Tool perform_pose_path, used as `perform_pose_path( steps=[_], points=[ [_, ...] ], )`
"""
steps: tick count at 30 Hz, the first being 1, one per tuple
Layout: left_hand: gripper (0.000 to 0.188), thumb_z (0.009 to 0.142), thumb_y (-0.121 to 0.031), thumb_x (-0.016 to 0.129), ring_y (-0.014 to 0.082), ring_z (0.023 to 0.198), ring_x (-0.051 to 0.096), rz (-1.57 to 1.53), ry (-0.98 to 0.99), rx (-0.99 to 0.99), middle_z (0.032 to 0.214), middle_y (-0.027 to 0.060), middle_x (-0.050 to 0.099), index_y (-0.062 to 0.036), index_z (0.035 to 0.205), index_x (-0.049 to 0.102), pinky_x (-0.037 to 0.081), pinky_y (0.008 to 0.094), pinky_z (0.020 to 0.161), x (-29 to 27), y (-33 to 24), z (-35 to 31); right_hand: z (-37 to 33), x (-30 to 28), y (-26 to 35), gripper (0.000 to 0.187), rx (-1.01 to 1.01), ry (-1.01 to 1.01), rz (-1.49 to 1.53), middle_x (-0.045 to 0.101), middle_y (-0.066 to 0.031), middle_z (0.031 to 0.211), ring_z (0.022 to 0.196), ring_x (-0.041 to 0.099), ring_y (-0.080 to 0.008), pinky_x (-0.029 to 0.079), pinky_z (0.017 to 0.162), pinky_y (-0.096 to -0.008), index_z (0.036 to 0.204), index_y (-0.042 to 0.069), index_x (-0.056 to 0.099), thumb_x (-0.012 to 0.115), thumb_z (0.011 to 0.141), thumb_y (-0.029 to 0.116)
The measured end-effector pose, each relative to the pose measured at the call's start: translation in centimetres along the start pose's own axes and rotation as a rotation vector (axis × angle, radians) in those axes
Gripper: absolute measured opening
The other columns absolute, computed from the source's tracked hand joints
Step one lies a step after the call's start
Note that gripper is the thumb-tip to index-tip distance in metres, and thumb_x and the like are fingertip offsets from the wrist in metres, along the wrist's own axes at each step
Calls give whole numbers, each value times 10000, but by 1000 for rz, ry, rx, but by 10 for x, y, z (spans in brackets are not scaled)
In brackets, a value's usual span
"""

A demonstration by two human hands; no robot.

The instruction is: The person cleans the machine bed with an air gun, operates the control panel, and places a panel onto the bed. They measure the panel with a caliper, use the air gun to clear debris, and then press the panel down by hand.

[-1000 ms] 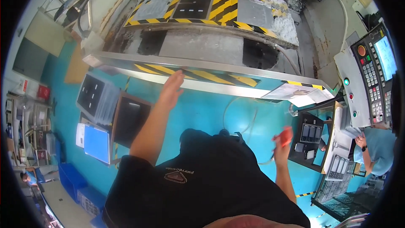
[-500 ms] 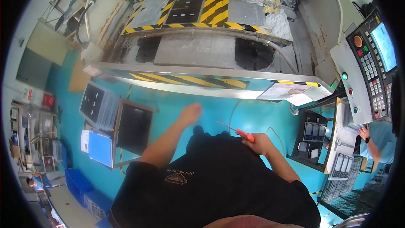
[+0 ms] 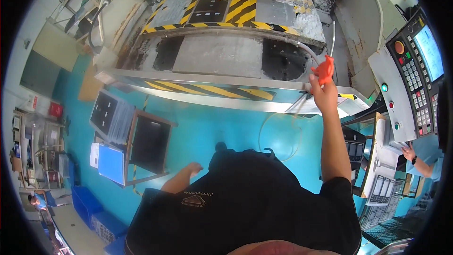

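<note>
**Orange tool raised at the machine's front rail**

Standing on the teal floor (image 3: 222,127) before a large machine bed (image 3: 226,56), seen from above. Reaching up and forward with the right hand (image 3: 323,95), fingers closed around an orange-handled tool (image 3: 323,70); gripping it firmly, with the orange part sticking up above the fist. Holding that tool over the right end of the machine's front rail (image 3: 207,89), the one striped in yellow and black, just beside a grey hose (image 3: 309,53) curving across the bed's right side. Hanging the left hand (image 3: 193,168) low beside the body, near the dark shirt, fingers loosely curled and holding nothing, well apart from the machine.

Lying further back on the bed: a dark plate (image 3: 207,10) between grey plates, framed by more yellow-and-black striping. Standing at the right edge of the view: a control panel (image 3: 417,73) with a screen, a keypad and round buttons. Working below that panel: another person's hand (image 3: 408,152), in a light blue sleeve. Sitting on the floor at the left: a dark framed tray (image 3: 150,144) and a blue sheet (image 3: 111,164).
</note>
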State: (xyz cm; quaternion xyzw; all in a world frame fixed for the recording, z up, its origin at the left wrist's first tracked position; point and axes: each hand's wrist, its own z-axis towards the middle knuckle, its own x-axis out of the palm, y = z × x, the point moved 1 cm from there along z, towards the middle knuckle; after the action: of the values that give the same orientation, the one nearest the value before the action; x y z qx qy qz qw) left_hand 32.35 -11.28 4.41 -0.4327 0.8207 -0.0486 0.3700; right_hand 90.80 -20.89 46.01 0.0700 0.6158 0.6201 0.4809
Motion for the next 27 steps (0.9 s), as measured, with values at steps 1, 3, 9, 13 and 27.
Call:
perform_pose_path(
  steps=[1, 3, 9, 13, 27],
  points=[
    [302, 950, -285, 570, 331, 1012, 652, 1, 1, 17, 1157, 153, 673, -99, 1159, 684, 541, 456, 839, -5, -5, -1, 5, -4, -5, 338, -75, -45, -37, 675, -111, 899, 814, 662, -278, 504, 764, -419, 1011, 61, 690, 731, 850, 355],
    [299, 919, -288, 617, 271, 837, 677, -500, 6, -284, 1075, 117, 699, -107, 1146, 691, 562, 451, 659, -9, -11, -17, 3, -2, -52, 341, -292, -80, -342, 657, -94, 875, 834, 644, -279, 480, 804, -437, 976, 82, 686, 749, 810, 374],
    [306, 895, -275, 632, 239, 843, 664, -784, -151, -370, 995, 131, 703, -71, 1116, 684, 525, 401, 628, -10, -23, -15, -7, 19, -64, 461, -534, -146, -599, 637, -67, 884, 923, 598, -306, 402, 948, -475, 967, 124, 660, 792, 695, 473],
    [289, 881, -252, 627, 264, 940, 640, -757, -266, -224, 981, 154, 697, -37, 1061, 694, 509, 385, 808, -39, -59, 0, -6, 23, -78, 540, -540, -219, -650, 643, -84, 904, 944, 603, -306, 397, 969, -471, 1034, 117, 655, 795, 689, 507],
    [351, 902, -292, 667, 182, 832, 619, -714, -231, -278, 1011, 76, 683, -56, 1162, 664, 507, 367, 691, -21, -34, -12, -11, 27, -78, 417, -521, -260, -606, 646, -85, 1002, 1029, 573, -322, 374, 969, -464, 922, 124, 649, 813, 683, 423]
  ],
)
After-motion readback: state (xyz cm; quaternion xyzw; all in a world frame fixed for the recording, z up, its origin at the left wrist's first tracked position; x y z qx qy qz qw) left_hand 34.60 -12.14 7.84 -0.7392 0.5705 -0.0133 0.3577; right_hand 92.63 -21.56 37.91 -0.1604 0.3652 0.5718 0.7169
